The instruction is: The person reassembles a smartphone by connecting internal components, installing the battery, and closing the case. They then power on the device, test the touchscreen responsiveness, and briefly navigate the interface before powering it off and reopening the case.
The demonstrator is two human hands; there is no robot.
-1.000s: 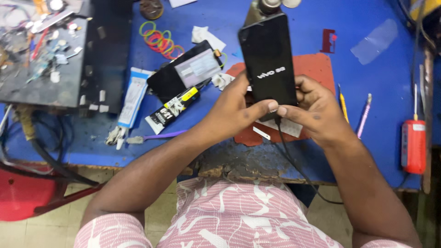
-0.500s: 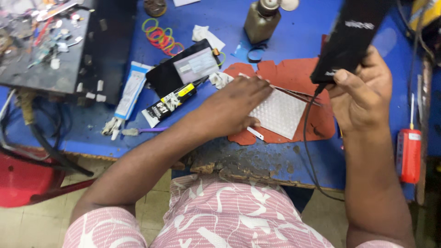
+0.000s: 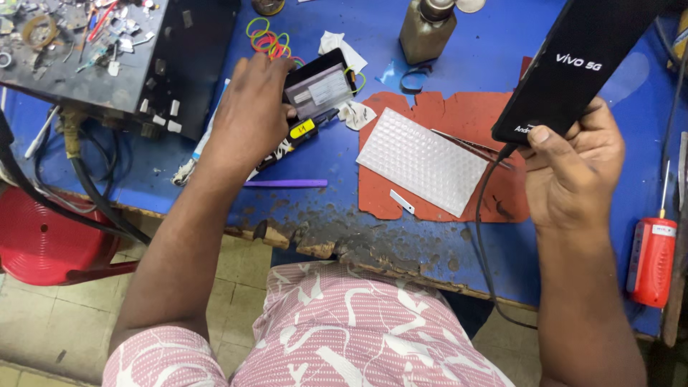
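- The right hand point(image 3: 573, 168) grips a slim black smartphone point(image 3: 573, 64) with a dark cable point(image 3: 481, 215) plugged in, raised above the blue work surface point(image 3: 466, 50).
- The left hand point(image 3: 247, 118) closes its fingers on a small black boxed part point(image 3: 320, 89) near the coloured rubber bands point(image 3: 269, 37).
- Judged step: gathering the part; lifting it calls for a firm pinch.

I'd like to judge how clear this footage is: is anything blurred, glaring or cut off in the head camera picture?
Head view: light is even and soft, with only faint shadows on the blue table. The left hand on the small black device looks slightly soft. The right hand holds the black phone, which is sharp, with no strong glare, but cropped by the top edge.
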